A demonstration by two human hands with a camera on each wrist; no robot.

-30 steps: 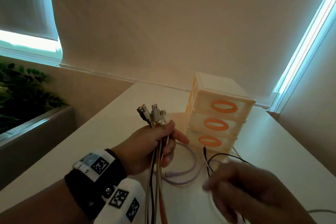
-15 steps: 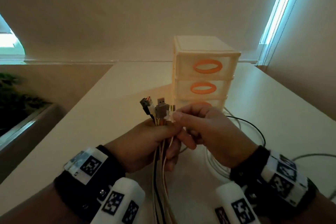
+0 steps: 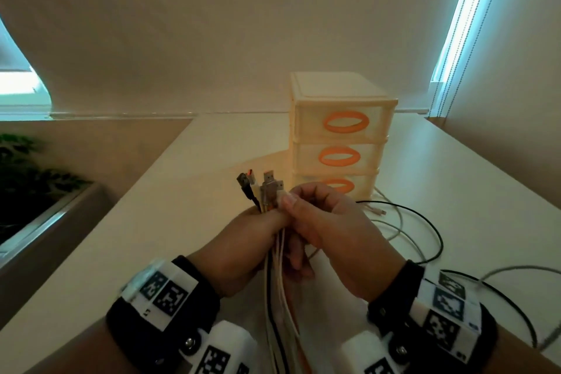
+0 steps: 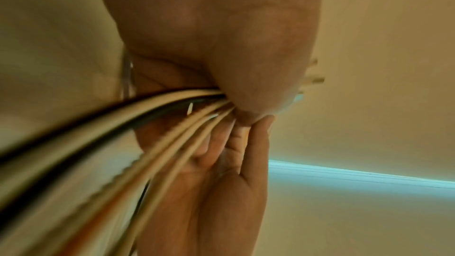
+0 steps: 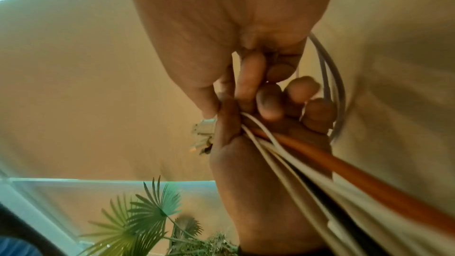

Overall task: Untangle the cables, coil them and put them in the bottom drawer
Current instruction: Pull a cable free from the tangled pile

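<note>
My left hand [image 3: 258, 234] grips a bundle of cables [image 3: 280, 297] upright, with several USB plugs [image 3: 264, 188] sticking out above the fist. White, black and orange strands hang down toward me [image 5: 295, 155] [image 4: 147, 120]. My right hand [image 3: 315, 212] is pressed against the left and pinches a plug end at the top of the bundle. Behind the hands stands a cream three-drawer unit [image 3: 340, 130] with orange oval handles; its bottom drawer [image 3: 361, 188] is closed and partly hidden by my right hand.
Loose black [image 3: 431, 222] and grey [image 3: 516, 270] cable loops lie on the pale table [image 3: 182, 191] to the right of my hands. A planter with green leaves [image 3: 27, 173] sits beyond the table's left edge. Walls and window blinds close the back.
My right hand came up from the table to the top of the bundle and now pinches a plug beside the left hand. The view swung to face the drawers.
</note>
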